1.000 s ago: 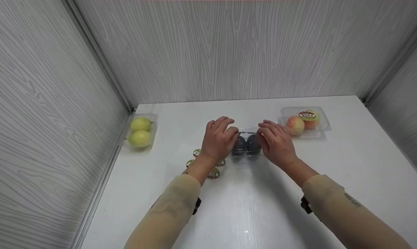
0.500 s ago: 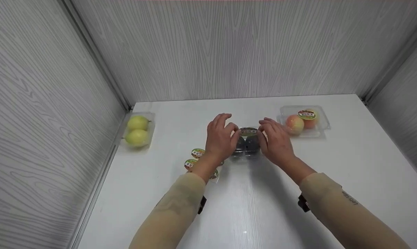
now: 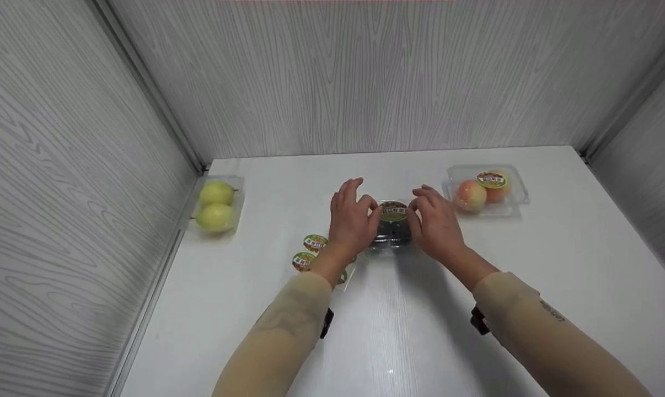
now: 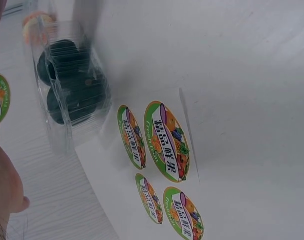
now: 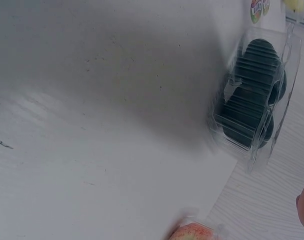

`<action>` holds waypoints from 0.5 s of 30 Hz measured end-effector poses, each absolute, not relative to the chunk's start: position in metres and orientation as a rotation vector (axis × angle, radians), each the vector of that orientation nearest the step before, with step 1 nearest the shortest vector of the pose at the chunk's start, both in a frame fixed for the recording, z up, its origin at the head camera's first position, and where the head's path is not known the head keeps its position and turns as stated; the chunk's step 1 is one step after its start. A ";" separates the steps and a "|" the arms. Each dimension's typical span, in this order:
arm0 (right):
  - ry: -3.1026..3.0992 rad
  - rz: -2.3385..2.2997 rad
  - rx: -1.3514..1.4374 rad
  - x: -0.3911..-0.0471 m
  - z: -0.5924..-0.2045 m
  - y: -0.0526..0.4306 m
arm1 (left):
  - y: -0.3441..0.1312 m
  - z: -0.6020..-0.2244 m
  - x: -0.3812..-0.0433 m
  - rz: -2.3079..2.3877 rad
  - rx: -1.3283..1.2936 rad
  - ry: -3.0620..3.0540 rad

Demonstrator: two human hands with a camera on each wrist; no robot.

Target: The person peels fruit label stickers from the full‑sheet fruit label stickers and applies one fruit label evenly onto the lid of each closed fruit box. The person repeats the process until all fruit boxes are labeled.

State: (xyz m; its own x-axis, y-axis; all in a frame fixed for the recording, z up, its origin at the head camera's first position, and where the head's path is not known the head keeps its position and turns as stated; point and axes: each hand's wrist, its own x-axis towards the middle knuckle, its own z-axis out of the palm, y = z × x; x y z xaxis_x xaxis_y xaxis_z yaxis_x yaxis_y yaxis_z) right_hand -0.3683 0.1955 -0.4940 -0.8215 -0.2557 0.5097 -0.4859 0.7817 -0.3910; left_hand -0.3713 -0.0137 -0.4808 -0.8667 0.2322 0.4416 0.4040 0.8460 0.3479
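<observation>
Between my two hands, an oval fruit sticker (image 3: 393, 211) with a green border is stretched above a clear plastic clamshell box (image 3: 390, 242). My left hand (image 3: 354, 220) pinches its left edge between thumb and index finger, the other fingers raised. On the right edge, my right hand (image 3: 437, 223) pinches it the same way. Two dark, rounded fruits (image 5: 251, 95) lie inside the box, whose lid looks closed. In the left wrist view the sticker (image 4: 0, 97) hangs apart from the lid. The fingertips are partly out of both wrist views.
A backing sheet with several stickers (image 3: 315, 243) lies beneath my left wrist. A clear box of two yellow-green pears (image 3: 215, 218) stands at the far left. At the back right is a clear box of peach-coloured fruit (image 3: 471, 196) with a sticker (image 3: 492, 180) on it.
The sticker has turned from nearly edge-on to lying with its printed face up toward the head camera. Both hands have stayed nearly in place over the box.
</observation>
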 end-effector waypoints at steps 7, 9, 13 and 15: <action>-2.591 0.720 0.532 -0.374 -0.498 0.194 | -0.012 -0.486 -0.374 -0.593 -0.421 -2.702; -2.603 0.718 0.524 -0.375 -0.500 0.194 | -0.011 -0.487 -0.375 -0.592 -0.416 -2.703; -2.622 0.711 0.518 -0.378 -0.501 0.195 | -0.010 -0.489 -0.379 -0.575 -0.454 -2.679; -2.624 0.712 0.520 -0.379 -0.501 0.195 | -0.010 -0.491 -0.380 -0.567 -0.485 -2.649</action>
State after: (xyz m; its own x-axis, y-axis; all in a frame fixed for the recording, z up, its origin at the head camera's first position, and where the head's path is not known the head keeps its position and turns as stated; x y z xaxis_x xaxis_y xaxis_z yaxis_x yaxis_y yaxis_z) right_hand -0.3794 0.1952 -0.5014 -0.8629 -0.2503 0.4391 -0.4379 0.8040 -0.4022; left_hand -0.3802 -0.0098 -0.4906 -0.8652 0.2480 0.4359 0.4047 0.8585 0.3148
